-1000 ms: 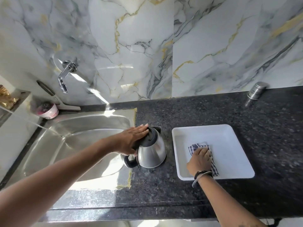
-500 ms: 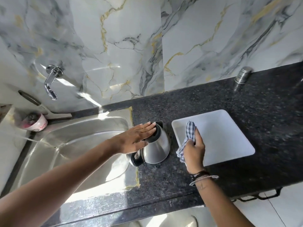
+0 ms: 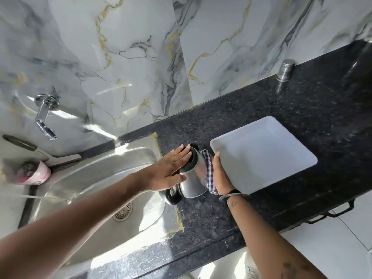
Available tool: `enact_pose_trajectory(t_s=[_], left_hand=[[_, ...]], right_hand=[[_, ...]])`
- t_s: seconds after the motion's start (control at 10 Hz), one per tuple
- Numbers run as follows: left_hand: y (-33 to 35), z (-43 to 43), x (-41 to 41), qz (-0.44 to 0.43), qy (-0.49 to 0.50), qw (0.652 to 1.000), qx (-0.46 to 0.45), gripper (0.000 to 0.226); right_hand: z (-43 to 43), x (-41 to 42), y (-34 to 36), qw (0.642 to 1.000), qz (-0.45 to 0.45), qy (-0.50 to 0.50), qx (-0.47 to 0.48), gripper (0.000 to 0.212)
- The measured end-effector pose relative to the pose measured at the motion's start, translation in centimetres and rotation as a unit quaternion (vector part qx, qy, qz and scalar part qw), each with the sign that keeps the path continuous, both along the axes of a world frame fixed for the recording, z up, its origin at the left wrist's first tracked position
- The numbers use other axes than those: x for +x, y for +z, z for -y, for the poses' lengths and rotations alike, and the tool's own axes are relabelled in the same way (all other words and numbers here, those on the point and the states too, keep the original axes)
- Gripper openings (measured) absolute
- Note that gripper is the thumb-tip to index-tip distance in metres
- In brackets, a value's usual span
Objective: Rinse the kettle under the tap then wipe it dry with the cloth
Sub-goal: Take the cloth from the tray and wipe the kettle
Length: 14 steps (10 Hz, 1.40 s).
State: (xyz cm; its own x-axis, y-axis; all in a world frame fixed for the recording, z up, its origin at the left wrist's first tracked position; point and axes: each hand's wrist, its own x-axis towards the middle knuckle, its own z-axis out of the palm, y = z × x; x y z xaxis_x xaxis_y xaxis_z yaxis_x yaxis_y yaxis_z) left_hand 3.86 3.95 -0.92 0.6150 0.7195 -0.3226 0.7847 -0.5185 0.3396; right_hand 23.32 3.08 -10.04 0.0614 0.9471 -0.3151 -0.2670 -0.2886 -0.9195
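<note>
A steel kettle (image 3: 191, 184) with a black lid and black handle stands on the dark granite counter, just right of the sink (image 3: 100, 190). My left hand (image 3: 169, 172) lies flat on its lid, fingers straight and pressing down. My right hand (image 3: 220, 176) presses a blue-and-white checked cloth (image 3: 209, 170) against the kettle's right side. The tap (image 3: 43, 115) juts from the marble wall at the far left, above the sink; no water runs from it.
A white square tray (image 3: 281, 150) sits right of the kettle, touching my right hand. A steel shaker (image 3: 284, 72) stands by the wall at the back right. A pink cup (image 3: 36, 174) and a scraper (image 3: 30, 148) rest at the sink's left corner. The counter's front edge runs below.
My right hand lifted the checked cloth out of the white tray and brought it left against the kettle's side. My left hand stayed on the lid. The camera tilted.
</note>
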Motion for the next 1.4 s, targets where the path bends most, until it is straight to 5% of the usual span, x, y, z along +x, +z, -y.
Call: enact_pose_trajectory(t_s=[0.2, 0.4, 0.6, 0.8, 0.9, 1.0, 1.2, 1.3, 1.4], left_hand=[[-0.4, -0.5, -0.4, -0.001, -0.009, 1.000, -0.004, 0.082], [-0.2, -0.4, -0.1, -0.011, -0.005, 1.000, -0.010, 0.085], [-0.3, -0.3, -0.2, 0.016, 0.010, 0.999, -0.031, 0.076], [-0.7, -0.4, -0.6, 0.020, 0.013, 0.999, -0.044, 0.072], [-0.8, -0.6, -0.5, 0.038, 0.033, 0.997, -0.063, 0.069], [-0.5, -0.7, -0.7, 0.048, 0.049, 0.994, -0.086, 0.065], [1.0, -1.1, -0.5, 0.034, 0.048, 0.990, -0.126, 0.065], [1.3, -0.8, 0.0, 0.035, 0.060, 0.989, -0.127, 0.061], [1.9, -0.6, 0.2, 0.026, 0.061, 0.990, -0.124, 0.060]], right_hand=[[1.6, -1.9, -0.9, 0.994, 0.090, 0.068, 0.010, 0.086], [-0.8, 0.0, -1.3, 0.999, -0.007, 0.040, -0.024, 0.061], [4.4, -2.9, -1.8, 0.993, 0.079, 0.071, 0.041, 0.075], [3.8, -3.0, -2.9, 1.000, 0.021, 0.013, -0.012, 0.047], [4.5, -4.1, -3.3, 0.997, 0.071, 0.004, 0.042, 0.061], [6.8, -6.5, -4.4, 0.966, 0.211, 0.007, 0.146, 0.076], [9.4, -4.6, -9.3, 0.798, 0.505, 0.104, 0.313, 0.066], [8.4, -4.2, -9.4, 0.767, 0.551, 0.103, 0.313, 0.068], [8.1, -4.0, -9.7, 0.691, 0.601, 0.162, 0.367, 0.068]])
